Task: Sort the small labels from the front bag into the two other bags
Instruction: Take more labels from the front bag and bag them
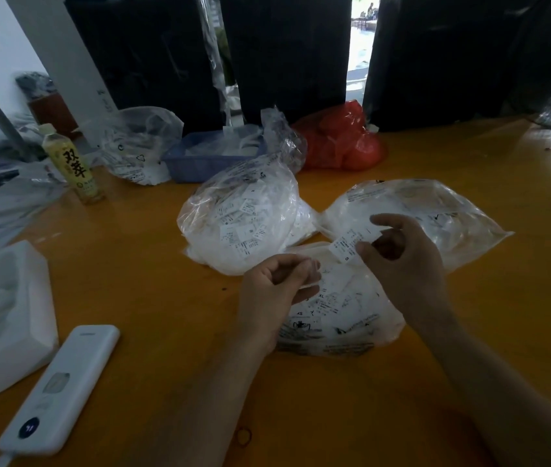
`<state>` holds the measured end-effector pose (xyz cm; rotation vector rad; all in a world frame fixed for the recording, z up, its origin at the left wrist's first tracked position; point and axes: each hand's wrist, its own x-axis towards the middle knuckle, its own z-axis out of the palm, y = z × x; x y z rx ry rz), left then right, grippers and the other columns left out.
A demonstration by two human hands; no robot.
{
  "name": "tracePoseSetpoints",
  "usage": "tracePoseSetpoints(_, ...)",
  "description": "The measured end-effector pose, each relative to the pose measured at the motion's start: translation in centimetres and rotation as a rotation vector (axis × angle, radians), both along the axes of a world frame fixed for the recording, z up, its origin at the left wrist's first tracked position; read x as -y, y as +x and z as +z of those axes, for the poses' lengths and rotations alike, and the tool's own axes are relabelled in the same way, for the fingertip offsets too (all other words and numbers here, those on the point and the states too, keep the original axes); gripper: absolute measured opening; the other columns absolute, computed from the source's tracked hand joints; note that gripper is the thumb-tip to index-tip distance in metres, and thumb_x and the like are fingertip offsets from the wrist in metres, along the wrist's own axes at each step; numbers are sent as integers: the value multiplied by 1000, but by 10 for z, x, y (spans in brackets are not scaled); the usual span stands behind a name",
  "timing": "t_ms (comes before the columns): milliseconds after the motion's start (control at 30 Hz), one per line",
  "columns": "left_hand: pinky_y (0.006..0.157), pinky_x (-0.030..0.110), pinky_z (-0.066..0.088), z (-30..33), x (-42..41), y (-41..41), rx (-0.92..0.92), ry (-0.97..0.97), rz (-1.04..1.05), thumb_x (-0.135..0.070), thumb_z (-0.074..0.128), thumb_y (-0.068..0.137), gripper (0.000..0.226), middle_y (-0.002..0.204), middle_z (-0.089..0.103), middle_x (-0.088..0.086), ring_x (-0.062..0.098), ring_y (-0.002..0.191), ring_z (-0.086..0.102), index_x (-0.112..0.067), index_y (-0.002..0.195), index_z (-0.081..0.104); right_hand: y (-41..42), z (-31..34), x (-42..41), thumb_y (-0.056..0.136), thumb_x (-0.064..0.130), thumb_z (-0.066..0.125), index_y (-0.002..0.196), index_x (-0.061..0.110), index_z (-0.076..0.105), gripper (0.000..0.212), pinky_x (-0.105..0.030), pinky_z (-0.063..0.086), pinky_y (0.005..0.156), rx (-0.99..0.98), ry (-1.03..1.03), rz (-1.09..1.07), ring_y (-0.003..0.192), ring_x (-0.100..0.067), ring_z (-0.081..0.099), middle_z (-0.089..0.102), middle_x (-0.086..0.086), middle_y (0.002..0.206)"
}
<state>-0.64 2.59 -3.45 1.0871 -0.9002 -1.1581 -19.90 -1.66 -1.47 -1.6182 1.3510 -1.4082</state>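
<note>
- Head view, surface: smooth, glossy orange-yellow top, lightly reflective.
- Front bag: clear, crinkled plastic, rounded and slumped, lying on the surface nearest the person; small white printed labels show through it, some marked with size letters.
- Left bag: clear plastic, bulging dome shape, packed with white labels, its twisted neck rising at the rear. It stands just behind the front bag.
- Right bag: clear plastic, flatter and pillow-shaped, lying beside the left bag.
- Right hand: grip pinching a label, a small white printed rectangle, between thumb and fingertips, held above the rear edge of the front bag.
- Left hand: fingers curled at the front bag's left side, grip closed on the thin plastic at its mouth.
- Bottle: upright, yellow liquid, printed wrapper, far left.
- Basket: blue rigid plastic, rectangular, behind the bags.
- Red bag: crumpled, rear centre.
- White oblong device: matte casing, rounded corners, near left.
- White foam tray: moulded, left edge.
</note>
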Motion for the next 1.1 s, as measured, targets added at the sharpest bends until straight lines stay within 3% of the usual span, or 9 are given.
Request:
tracePoseSetpoints(133,76,30,65,1,-2,-2,100,0,-10,-20,78,93,15,101,82,7,23,97,79,-13,107,80,-1,3,-2,95,19,70,106,25,66,14,-32,60,68,94,58,60,79,-11,71,73,6,87)
tracePoseSetpoints(200,81,30,64,1,-2,-2,85,2,-13,-21,81,90,20,100,81,9,25,97,79,-11,108,80,0,4,-3,96,17,68,102,21,70,7,-36,59,68,119,67,104,78,-17,72,74,4,86)
tracePoseSetpoints(333,86,30,63,-1,-3,-3,56,-3,-35,-26,84,84,29,101,81,12,27,98,79,-11,109,80,2,6,-5,98,13,65,102,14,69,6,-20,54,66,166,34,158,73,-13,71,72,1,83)
tracePoseSetpoints(433,88,31,63,-2,-2,-3,73,-12,-42,-35,87,77,35,101,82,11,26,99,79,-16,106,81,2,6,-6,97,12,66,102,11,67,5,-19,55,66,175,-4,172,73,-12,71,73,1,81)
tracePoseSetpoints(600,97,38,61,-5,0,-2,143,-14,-70,-35,89,79,25,102,82,7,22,103,78,-25,101,83,3,6,-6,94,6,70,100,11,64,9,-16,56,71,213,-25,225,80,-13,76,76,-1,84)
tracePoseSetpoints(800,102,42,57,-6,0,-2,207,15,-47,-35,90,82,31,105,82,-2,16,105,77,-24,110,80,3,2,-6,91,15,74,93,28,64,17,-12,51,62,-41,-114,206,73,-3,70,74,13,85)
tracePoseSetpoints(867,101,42,58,-5,0,-2,227,16,-41,-37,89,83,29,105,82,-4,14,104,77,-29,109,79,3,1,-6,91,15,74,93,32,63,20,-16,54,68,-113,-152,197,79,-6,70,72,13,84)
tracePoseSetpoints(933,100,42,58,-5,-1,-2,249,9,-38,-38,88,84,28,105,82,-6,12,104,77,-32,109,78,3,1,-6,91,14,74,94,30,64,19,-20,56,74,-143,-170,186,83,-6,70,71,13,86)
tracePoseSetpoints(1100,99,38,58,-4,-1,0,304,-22,-32,-37,85,87,28,106,81,-9,9,105,76,-28,113,79,2,1,-6,92,10,72,98,19,67,12,-9,50,78,-295,-250,116,88,2,65,68,16,90)
